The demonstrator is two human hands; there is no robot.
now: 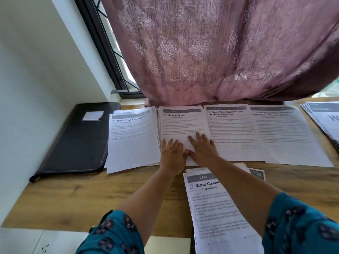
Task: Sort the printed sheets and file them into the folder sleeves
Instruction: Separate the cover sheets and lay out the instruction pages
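**Both hands flat on the "Wipe Railings" pile**

Your left hand and right hand lie side by side, fingers straight and a little spread, palms pressing down on the near half of the "Wipe Railings" stack. Thumbs nearly touch. Nothing pinched.

Sheets are thin white paper, black print, grey header band on top, flat, rectangular. Four piles run in a row along the far side of the wood-grain desk, edges touching or overlapping:
- far left, "Place Eggs into Egg Holder" stack, last word partly blurred, edges fanned slightly
- "Wipe Railings", under your hands
- "Shoe Rack Organization and Insole Cleaning" stack
- a fourth stack, title starts "Charging", rest too blurred to read

A further fanned pile sits at the far right edge, only a big "W" showing. Nearest you, the "Mirror Cleaning" stack with header number 2613 lies under your right forearm.

The folder is black, matte, rounded corners, zip edge, closed, flat at the left of the desk, just beside the egg pile, small pale label on its cover, unreadable.

Mauve patterned curtain hangs down onto the far desk edge. Teal floral sleeves.
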